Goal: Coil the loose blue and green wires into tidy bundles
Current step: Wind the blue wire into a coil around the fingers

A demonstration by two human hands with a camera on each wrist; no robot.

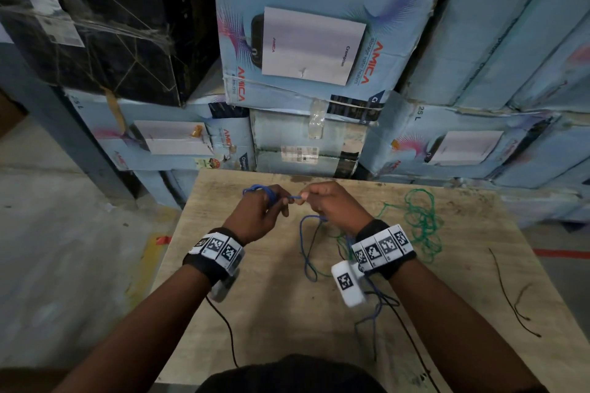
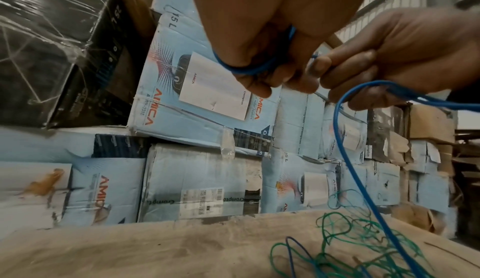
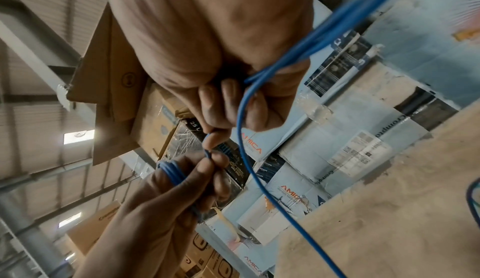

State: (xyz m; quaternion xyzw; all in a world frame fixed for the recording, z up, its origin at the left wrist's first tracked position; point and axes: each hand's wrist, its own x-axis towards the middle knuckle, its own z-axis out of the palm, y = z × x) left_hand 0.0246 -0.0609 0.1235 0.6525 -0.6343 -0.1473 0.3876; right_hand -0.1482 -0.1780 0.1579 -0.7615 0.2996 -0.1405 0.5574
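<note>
The blue wire (image 1: 307,252) is partly wound in a few turns round the fingers of my left hand (image 1: 261,210), the coil (image 2: 249,70) sitting at the knuckles. My right hand (image 1: 329,204) pinches the same wire a short way from the coil, with a short taut stretch between the hands. In the right wrist view the coil (image 3: 171,171) wraps the left hand (image 3: 155,200), and the loose blue wire (image 3: 246,159) hangs from the right hand (image 3: 207,46) down to the table. The green wire (image 1: 421,223) lies in a loose tangle on the table to the right, untouched.
Both hands work above the far half of a worn wooden table (image 1: 271,313). A thin dark wire (image 1: 510,297) lies near its right edge. Stacked blue cartons (image 1: 319,41) and a wrapped black box (image 1: 95,25) rise just behind the table.
</note>
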